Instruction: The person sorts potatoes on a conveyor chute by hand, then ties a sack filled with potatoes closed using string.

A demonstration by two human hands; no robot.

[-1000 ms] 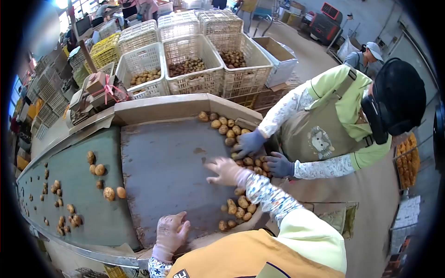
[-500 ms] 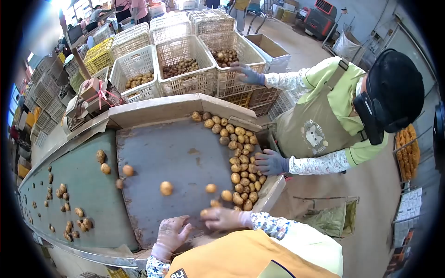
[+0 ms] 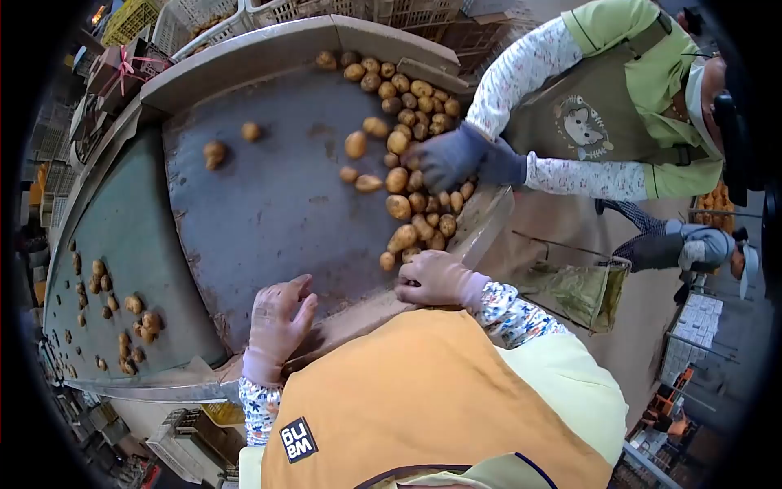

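Note:
My left hand, in a thin pale glove, is held over the near edge of the grey sorting surface. Its thumb stands apart from the fingers and it holds nothing. At the near right corner is my right hand, gloved alike, fingers loosely bent with a gap between them. No potato shows in it; its underside is hidden. Just beyond it lie the nearest potatoes of a heap along the right side. Looser potatoes lie left of the heap, and two more near the far left.
Across the right edge, a co-worker's gloved hands reach over the heap, one blurred. A green belt carrying scattered potatoes adjoins on the left. A raised rim bounds the far side, with plastic crates behind. Another person is farther right.
The view has tipped downward. My right hand has moved right to the corner, away from the blurred potatoes near it. Potatoes have shifted toward the heap, and the co-worker's far hand has come from the crates onto it.

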